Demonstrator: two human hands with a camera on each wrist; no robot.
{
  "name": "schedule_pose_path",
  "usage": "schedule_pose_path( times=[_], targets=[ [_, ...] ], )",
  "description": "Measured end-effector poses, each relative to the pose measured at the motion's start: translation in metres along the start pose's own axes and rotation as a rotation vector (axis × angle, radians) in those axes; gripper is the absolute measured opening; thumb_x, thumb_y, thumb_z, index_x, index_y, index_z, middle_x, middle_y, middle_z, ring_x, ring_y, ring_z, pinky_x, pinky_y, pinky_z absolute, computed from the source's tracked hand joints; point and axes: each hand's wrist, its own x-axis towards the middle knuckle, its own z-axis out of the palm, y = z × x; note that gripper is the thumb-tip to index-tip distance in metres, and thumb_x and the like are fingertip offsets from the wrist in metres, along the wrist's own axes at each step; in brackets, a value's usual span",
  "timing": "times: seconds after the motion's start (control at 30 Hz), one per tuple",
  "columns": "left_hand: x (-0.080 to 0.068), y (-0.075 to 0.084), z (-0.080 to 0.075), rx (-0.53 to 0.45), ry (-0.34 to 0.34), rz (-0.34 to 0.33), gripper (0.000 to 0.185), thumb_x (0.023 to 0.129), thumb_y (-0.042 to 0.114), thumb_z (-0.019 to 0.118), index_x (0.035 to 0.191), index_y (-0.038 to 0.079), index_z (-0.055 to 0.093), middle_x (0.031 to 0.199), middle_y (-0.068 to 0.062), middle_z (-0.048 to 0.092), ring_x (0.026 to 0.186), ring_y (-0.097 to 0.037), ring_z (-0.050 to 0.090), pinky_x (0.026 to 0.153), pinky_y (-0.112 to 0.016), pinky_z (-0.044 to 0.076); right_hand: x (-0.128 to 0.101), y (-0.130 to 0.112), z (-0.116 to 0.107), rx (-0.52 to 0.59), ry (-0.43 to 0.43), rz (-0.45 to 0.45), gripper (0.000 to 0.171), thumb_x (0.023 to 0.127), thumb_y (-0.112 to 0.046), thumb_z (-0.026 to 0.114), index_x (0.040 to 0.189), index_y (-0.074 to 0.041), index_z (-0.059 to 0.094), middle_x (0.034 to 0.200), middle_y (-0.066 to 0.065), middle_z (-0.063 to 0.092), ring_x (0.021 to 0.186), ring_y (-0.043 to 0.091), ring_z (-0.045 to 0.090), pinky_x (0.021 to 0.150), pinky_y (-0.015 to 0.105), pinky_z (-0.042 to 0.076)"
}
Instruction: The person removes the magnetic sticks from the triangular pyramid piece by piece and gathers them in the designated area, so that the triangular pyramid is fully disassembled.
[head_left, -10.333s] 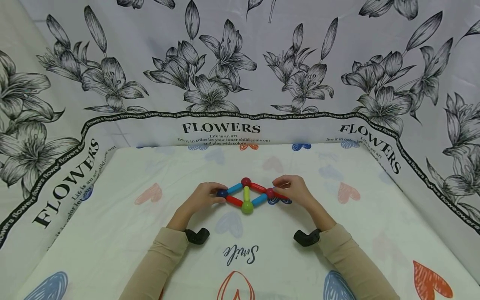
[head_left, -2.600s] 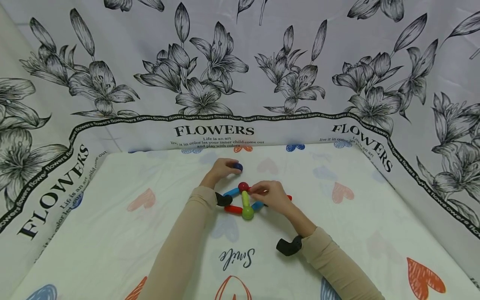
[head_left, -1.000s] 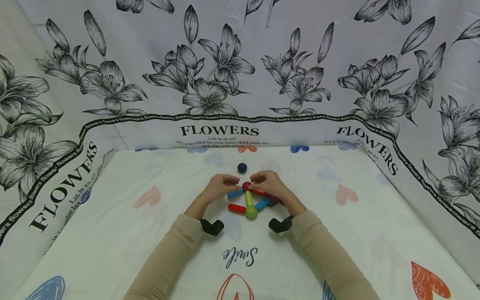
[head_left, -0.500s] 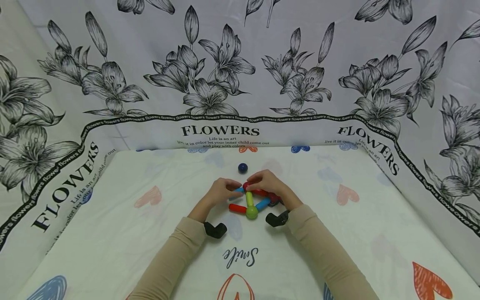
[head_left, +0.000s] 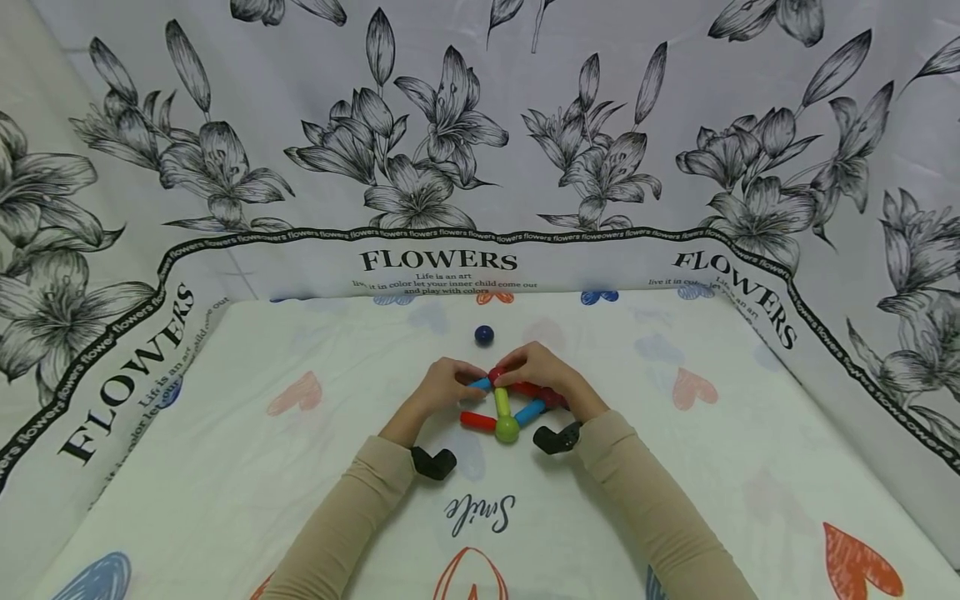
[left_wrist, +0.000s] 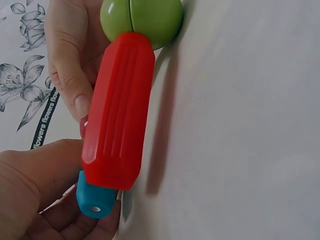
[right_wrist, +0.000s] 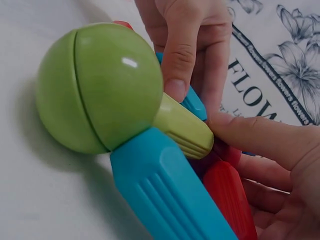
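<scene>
At the red ball (head_left: 495,374), both hands' curled fingers (head_left: 480,372) pinching sticks.

A heart-printed cloth (head_left: 225,467) carries a rod-and-ball toy (head_left: 507,410) and a loose blue ball (head_left: 483,335)
</scene>
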Motion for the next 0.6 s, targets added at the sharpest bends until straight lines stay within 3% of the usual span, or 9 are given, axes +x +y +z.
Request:
schedule_pose_path(
  times=[0.23,0.43,0.6],
  targets=[
    [0.0009,-0.0029,0.0000,0.010,0.012,-0.001,0.030,0.082,0.017,0.076,0.110,0.008,0.073,0.108,-0.008,0.074,0.094,-0.014,0.066,0.087,-0.027,0.056,-0.0004,-0.0009,0.0011,-0.014,-0.003,-0.002,0.034,0.086,-0.027,0.072,0.114,-0.007,0.071,0.116,0.011,0.071,0.103,0.018,0.055,0.095,0.031,0.048],
    [0.0002,-0.0059,-0.0018,0.017,0.005,0.027,0.027,0.083,0.016,0.075,0.108,0.007,0.073,0.106,-0.009,0.075,0.090,-0.013,0.064,0.083,-0.024,0.055,0.0016,0.0003,0.0023,-0.004,0.000,0.022,0.034,0.085,-0.028,0.073,0.113,-0.009,0.072,0.116,0.010,0.072,0.104,0.018,0.056,0.100,0.034,0.047],
    [-0.0023,-0.0099,-0.0070,0.017,0.003,0.039,0.025,0.084,0.015,0.073,0.108,0.007,0.073,0.106,-0.010,0.074,0.091,-0.014,0.065,0.083,-0.024,0.055,0.0031,0.0026,0.0009,-0.029,0.003,0.027,0.034,0.085,-0.029,0.073,0.113,-0.010,0.072,0.116,0.009,0.071,0.102,0.018,0.054,0.094,0.030,0.048]
  ],
)
